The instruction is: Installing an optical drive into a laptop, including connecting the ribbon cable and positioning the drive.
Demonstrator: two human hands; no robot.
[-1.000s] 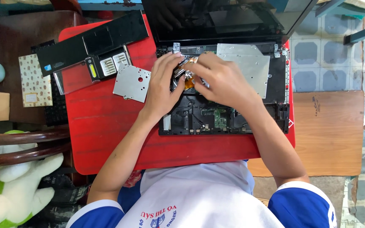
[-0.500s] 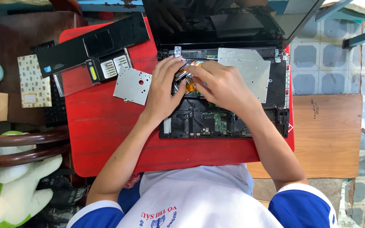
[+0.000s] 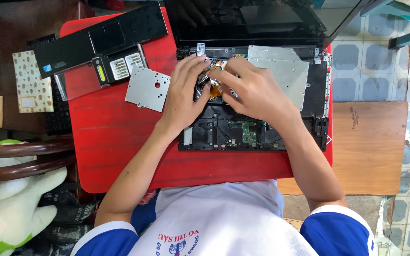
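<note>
removed: palmrest [image 3: 101, 41], plate [image 3: 147, 88] lie left of laptop [image 3: 255, 128] | left hand [image 3: 184, 97] flat on open base, fingers loose, gripping nothing | right hand [image 3: 257, 90] pinching copper part [image 3: 216, 88] mid-base | board still seated; teardown looks partway

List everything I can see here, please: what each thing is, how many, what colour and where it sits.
opened laptop base: one, black, on the table's right half, insides bare
laptop screen: one, dark, hinged up at the top
metal shield: one, silver, over the base's upper right
metal plate: one, silver, loose, left of the base
palm-rest cover: one, black, table's upper left
table: one, red
patterned box: one, cream, far left
plush toy: one, white and green, lower left
left hand: on the base's upper middle
right hand: beside it, fingers at the orange part
</note>
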